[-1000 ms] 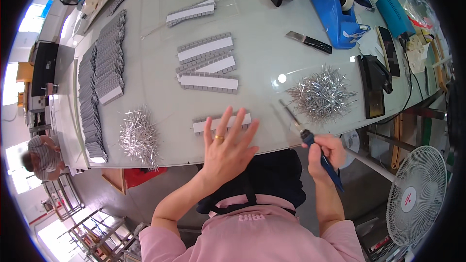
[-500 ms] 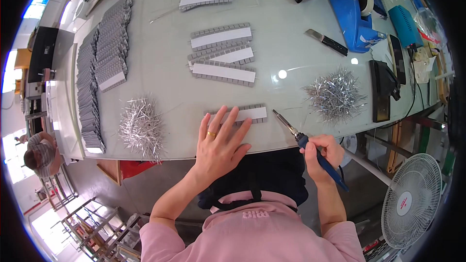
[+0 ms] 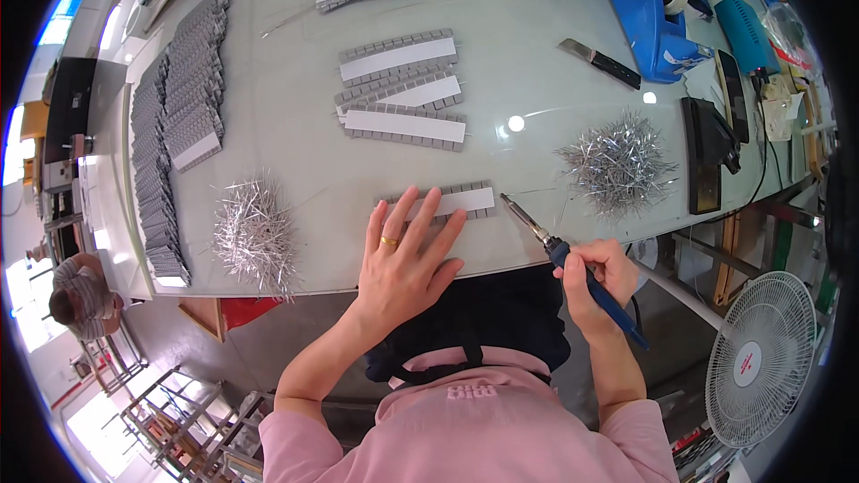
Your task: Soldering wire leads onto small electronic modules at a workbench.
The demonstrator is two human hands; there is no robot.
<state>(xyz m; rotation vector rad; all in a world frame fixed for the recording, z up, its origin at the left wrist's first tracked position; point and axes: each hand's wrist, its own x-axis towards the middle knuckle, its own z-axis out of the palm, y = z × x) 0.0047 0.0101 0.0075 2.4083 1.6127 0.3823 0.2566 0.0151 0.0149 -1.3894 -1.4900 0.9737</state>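
Observation:
My left hand (image 3: 407, 250) lies with fingers spread over a grey segmented strip with a white band (image 3: 479, 200), its fingertips pressing on it near the table's front edge. In my right hand (image 3: 599, 277) is a blue-handled soldering iron (image 3: 559, 250), held like a pen. The iron's tip points up and left, close to the strip's right end; whether it touches the thin wire there I cannot tell. Farther back lie several similar strips (image 3: 404, 129), some overlapping. A heap of thin metal leads (image 3: 617, 165) sits to the right, another heap of metal leads (image 3: 253, 231) to the left.
Stacked grey strips (image 3: 192, 80) line the table's left side. At right are a knife (image 3: 601, 63), a blue tape dispenser (image 3: 658, 45), a black holder (image 3: 702, 156), a phone (image 3: 732, 98) and a teal box (image 3: 750, 36). A fan (image 3: 761, 360) stands below right; another person (image 3: 82, 291) is far left.
The view has shifted slightly, so the table's things sit a little higher and further left. My left hand stays on the strip, and the iron's tip remains near its right end.

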